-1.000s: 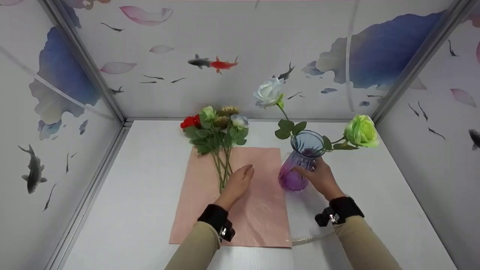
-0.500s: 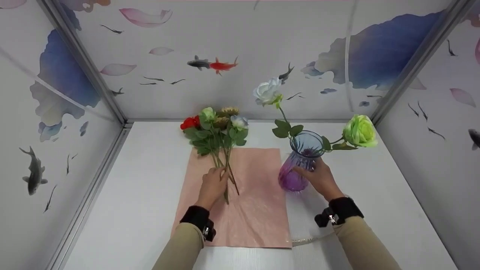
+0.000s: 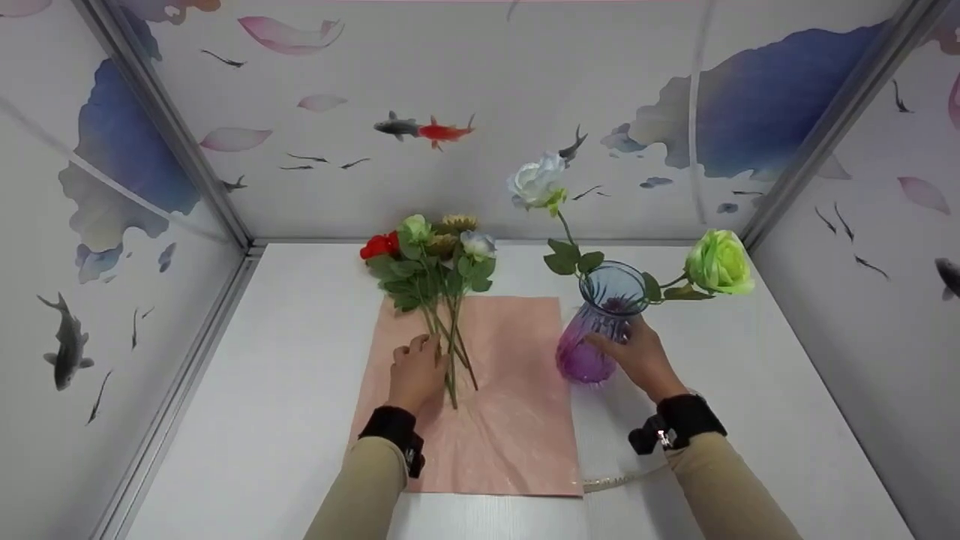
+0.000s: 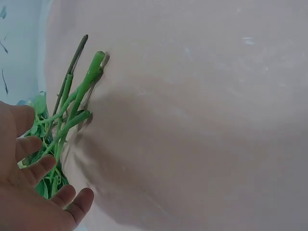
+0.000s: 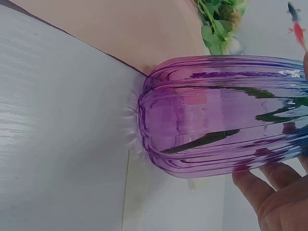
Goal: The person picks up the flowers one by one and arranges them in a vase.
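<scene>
In the head view, a bunch of flowers with red, pale green, bluish and brown-gold heads lies with its stems over pink wrapping paper. My left hand is at the left side of these stems, fingers loosely bent. The left wrist view has its fingers spread beside the cut stem ends, not wrapped round them. My right hand grips a ribbed purple-blue glass vase, thumb in front. A white rose and a green rose lean out of the vase in opposite directions.
The white table is enclosed by printed panels, with the back wall close behind the flowers. A pale strip with markings, perhaps a measuring tape, lies right of the paper's near corner.
My left hand has gone from the right of the stems, across them, to their left side, and its fingers have loosened. The right hand and the vase stay nearly still.
</scene>
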Demonstrator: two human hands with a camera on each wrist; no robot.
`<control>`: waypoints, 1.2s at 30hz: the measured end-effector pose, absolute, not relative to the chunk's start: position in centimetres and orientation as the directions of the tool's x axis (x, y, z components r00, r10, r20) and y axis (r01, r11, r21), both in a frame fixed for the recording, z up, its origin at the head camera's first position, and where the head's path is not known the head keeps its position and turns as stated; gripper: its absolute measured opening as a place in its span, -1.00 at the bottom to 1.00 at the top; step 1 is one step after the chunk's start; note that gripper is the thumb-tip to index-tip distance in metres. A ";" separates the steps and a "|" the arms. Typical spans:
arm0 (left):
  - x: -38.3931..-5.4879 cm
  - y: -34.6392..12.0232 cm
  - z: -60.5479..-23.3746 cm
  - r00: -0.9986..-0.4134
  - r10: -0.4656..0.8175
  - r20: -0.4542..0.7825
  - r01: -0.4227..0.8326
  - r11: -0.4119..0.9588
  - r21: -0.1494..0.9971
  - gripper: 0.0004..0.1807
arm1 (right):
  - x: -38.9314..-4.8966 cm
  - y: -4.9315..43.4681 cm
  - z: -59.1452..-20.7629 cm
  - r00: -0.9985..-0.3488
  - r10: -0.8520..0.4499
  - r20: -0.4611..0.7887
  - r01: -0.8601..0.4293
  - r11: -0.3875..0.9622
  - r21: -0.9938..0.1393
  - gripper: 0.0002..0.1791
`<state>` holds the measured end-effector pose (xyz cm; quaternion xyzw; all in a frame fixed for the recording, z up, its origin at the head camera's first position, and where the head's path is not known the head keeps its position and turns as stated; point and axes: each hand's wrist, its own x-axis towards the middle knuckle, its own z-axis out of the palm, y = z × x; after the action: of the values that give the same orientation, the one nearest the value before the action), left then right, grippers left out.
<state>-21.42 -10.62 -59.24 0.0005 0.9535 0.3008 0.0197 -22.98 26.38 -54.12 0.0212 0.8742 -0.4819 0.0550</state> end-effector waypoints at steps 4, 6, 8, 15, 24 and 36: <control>-21.6 -10.7 -59.4 -0.997 0.011 -0.079 -0.036 0.824 0.565 -0.44 | -23.0 26.3 -54.0 -0.993 -0.009 -0.120 0.097 0.539 -0.837 0.06; -21.6 -10.7 -59.4 -0.996 0.013 -0.093 -0.042 0.825 0.564 -0.44 | -23.0 26.3 -54.0 -0.993 -0.002 -0.118 0.098 0.542 -0.834 0.06; -21.7 -10.7 -59.4 -0.995 0.011 -0.101 -0.048 0.825 0.563 -0.46 | -23.0 26.3 -53.9 -0.993 0.000 -0.118 0.099 0.544 -0.833 0.07; -22.0 -10.6 -59.3 -0.988 -0.004 -0.157 -0.090 0.834 0.544 -0.47 | -23.1 26.2 -54.0 -0.993 -0.006 -0.117 0.097 0.524 -0.846 0.10; -22.5 -10.8 -58.9 -0.986 -0.070 -0.150 -0.156 0.702 0.695 -0.52 | -23.0 26.2 -54.2 -0.994 -0.006 -0.105 0.085 0.533 -0.842 0.10; -23.0 -11.8 -58.6 -0.984 -0.171 -0.043 -0.123 0.489 0.863 -0.63 | -23.2 26.4 -54.3 -0.993 -0.007 -0.119 0.096 0.541 -0.836 0.11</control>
<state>-22.97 -11.79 -58.57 -0.0853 0.8626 0.4980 -0.0242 -23.16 26.41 -54.32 0.0255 0.8760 -0.4786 0.0538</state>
